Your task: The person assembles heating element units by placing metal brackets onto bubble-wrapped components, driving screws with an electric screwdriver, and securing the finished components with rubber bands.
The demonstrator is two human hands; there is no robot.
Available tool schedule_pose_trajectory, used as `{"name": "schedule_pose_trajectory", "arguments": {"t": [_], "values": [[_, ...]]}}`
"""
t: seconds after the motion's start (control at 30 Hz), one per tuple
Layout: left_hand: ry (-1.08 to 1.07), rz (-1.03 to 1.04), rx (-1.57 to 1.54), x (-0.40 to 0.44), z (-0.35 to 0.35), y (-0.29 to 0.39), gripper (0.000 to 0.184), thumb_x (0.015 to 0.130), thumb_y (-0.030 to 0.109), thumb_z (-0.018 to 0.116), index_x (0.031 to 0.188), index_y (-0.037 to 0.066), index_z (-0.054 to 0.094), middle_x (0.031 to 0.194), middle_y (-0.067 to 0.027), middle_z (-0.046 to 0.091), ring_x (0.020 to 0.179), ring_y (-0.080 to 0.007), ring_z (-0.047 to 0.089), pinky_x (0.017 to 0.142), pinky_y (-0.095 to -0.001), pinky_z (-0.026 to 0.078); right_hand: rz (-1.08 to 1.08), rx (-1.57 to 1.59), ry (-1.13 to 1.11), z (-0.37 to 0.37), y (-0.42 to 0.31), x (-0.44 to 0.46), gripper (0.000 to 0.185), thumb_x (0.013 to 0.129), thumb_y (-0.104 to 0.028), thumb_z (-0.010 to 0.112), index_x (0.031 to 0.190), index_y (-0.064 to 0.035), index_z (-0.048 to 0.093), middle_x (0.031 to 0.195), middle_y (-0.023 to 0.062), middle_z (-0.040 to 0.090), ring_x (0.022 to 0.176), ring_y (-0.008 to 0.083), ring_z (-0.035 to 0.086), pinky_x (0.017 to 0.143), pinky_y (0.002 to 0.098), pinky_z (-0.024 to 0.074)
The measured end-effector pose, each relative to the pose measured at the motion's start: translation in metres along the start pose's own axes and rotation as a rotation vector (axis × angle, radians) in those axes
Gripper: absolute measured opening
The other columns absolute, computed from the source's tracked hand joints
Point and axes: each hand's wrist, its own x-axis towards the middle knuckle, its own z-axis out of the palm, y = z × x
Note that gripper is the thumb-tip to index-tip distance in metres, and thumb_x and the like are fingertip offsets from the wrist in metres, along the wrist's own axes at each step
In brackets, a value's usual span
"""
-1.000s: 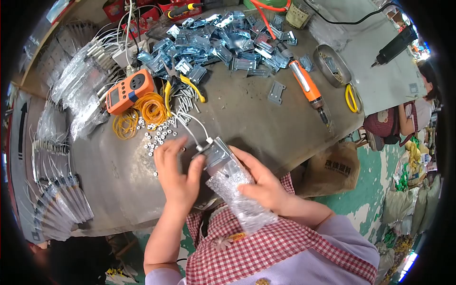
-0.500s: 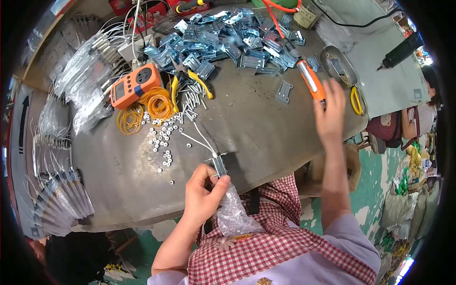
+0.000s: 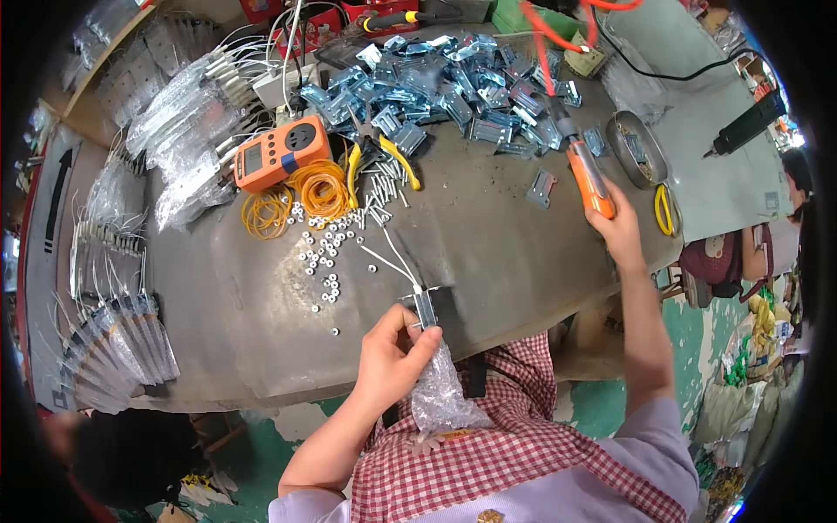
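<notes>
My left hand (image 3: 390, 359) pinches a slim metal-cased part (image 3: 425, 307) at the table's front edge. Two white wires (image 3: 397, 264) run from its top, and bubble wrap (image 3: 443, 394) covers its lower length. At the right, my right hand (image 3: 621, 228) has its fingers closed around the lower end of an orange electric screwdriver (image 3: 589, 181), which tilts with its tip toward the back. A red coiled cord (image 3: 542, 48) hangs above that tip. Left of the screwdriver lies a flat metal bracket (image 3: 540, 189).
Metal brackets (image 3: 453, 100) are heaped at the back. Several screws (image 3: 384, 192), white nuts (image 3: 323, 248), yellow-handled pliers (image 3: 398, 161), rubber bands (image 3: 323, 190) and an orange meter (image 3: 281, 155) lie left of centre. An oval tin (image 3: 636, 150) and yellow-handled scissors (image 3: 667, 209) sit right.
My right hand, earlier spread beside the screwdriver, has closed on its lower end. The left hand keeps its pinch on the metal-cased part. The whole view has shifted slightly.
</notes>
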Motion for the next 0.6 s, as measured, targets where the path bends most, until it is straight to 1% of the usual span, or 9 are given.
{"name": "schedule_pose_trajectory", "arguments": {"t": [0.07,0.1,0.13,0.17,0.23,0.27,0.33,0.47,0.6], "values": [[0.010,0.001,0.035,0.000,0.000,0.000,0.026,0.080,0.012,0.066,0.072,0.005,0.043,0.064,0.0041,0.045,0.055,-0.0017,0.040,0.048,-0.0197,0.034,0.642,0.598,0.000,0.006,-0.023,-0.032,0.041,0.080,-0.012,0.058,0.117,0.0004,0.045,0.097,0.0092,0.055,0.086,0.0168,0.055,0.082,0.0291,0.0459],[0.013,0.001,0.075,-0.001,0.000,-0.001,0.026,0.080,0.012,0.066,0.071,0.005,0.043,0.064,0.0040,0.046,0.055,-0.0014,0.040,0.047,-0.0195,0.034,0.463,1.008,0.098,0.033,-0.031,-0.048,0.040,0.081,-0.014,0.056,0.117,-0.0019,0.044,0.099,0.0124,0.054,0.086,0.0175,0.055,0.084,0.0298,0.0464],[0.011,-0.006,0.078,-0.001,0.000,-0.001,0.026,0.080,0.012,0.066,0.071,0.005,0.043,0.064,0.0040,0.046,0.055,-0.0014,0.040,0.047,-0.0195,0.034,0.493,1.230,0.054,0.044,-0.042,-0.057,0.045,0.081,-0.016,0.056,0.121,-0.0046,0.040,0.101,0.0143,0.053,0.091,0.0223,0.054,0.086,0.0352,0.0462],[0.007,-0.024,0.054,-0.001,-0.001,0.000,0.026,0.080,0.012,0.066,0.072,0.005,0.043,0.064,0.0040,0.046,0.055,-0.0011,0.040,0.047,-0.0192,0.033,0.499,1.234,0.063,0.051,-0.055,-0.060,0.045,0.081,-0.016,0.056,0.121,-0.0046,0.040,0.101,0.0143,0.053,0.091,0.0223,0.054,0.086,0.0352,0.0462],[-0.013,-0.045,0.037,0.001,-0.002,0.001,0.026,0.080,0.012,0.066,0.072,0.005,0.043,0.064,0.0040,0.047,0.055,-0.0008,0.039,0.047,-0.0189,0.033,0.760,1.500,-0.187,0.057,-0.075,-0.062,0.052,0.080,-0.018,0.057,0.126,-0.0083,0.034,0.102,0.0149,0.052,0.096,0.0272,0.052,0.090,0.0456,0.0436],[-0.013,-0.045,0.017,0.001,-0.003,0.000,0.025,0.080,0.012,0.066,0.072,0.005,0.043,0.065,0.0041,0.047,0.055,-0.0004,0.040,0.047,-0.0186,0.032,0.764,1.503,-0.169,0.058,-0.073,-0.065,0.052,0.080,-0.018,0.057,0.126,-0.0083,0.034,0.102,0.0149,0.052,0.096,0.0272,0.052,0.090,0.0456,0.0436],[-0.029,-0.052,-0.033,0.001,-0.004,-0.001,0.024,0.081,0.012,0.065,0.074,0.005,0.044,0.067,0.0043,0.048,0.056,-0.0003,0.041,0.047,-0.0177,0.033,0.452,1.329,-0.403,0.060,-0.065,-0.072,0.054,0.080,-0.017,0.056,0.127,-0.0123,0.031,0.103,0.0132,0.051,0.100,0.0293,0.050,0.095,0.0556,0.0364],[-0.038,-0.033,-0.075,0.000,-0.003,0.004,0.020,0.082,0.009,0.064,0.077,0.005,0.044,0.068,0.0040,0.051,0.058,-0.0015,0.045,0.050,-0.0173,0.036,0.331,1.598,-0.307,0.076,-0.069,-0.084,0.049,0.079,-0.017,0.057,0.122,-0.0157,0.036,0.100,0.0097,0.051,0.103,0.0259,0.048,0.099,0.0571,0.0297],[-0.074,-0.033,-0.132,-0.001,-0.006,0.003,0.019,0.083,0.008,0.063,0.080,0.004,0.045,0.074,0.0026,0.050,0.063,-0.0026,0.046,0.054,-0.0181,0.038,0.321,1.705,-0.103,0.089,-0.083,-0.088,0.040,0.081,-0.024,0.060,0.116,-0.0162,0.041,0.094,0.0052,0.051,0.099,0.0218,0.048,0.098,0.0538,0.0324]]}}
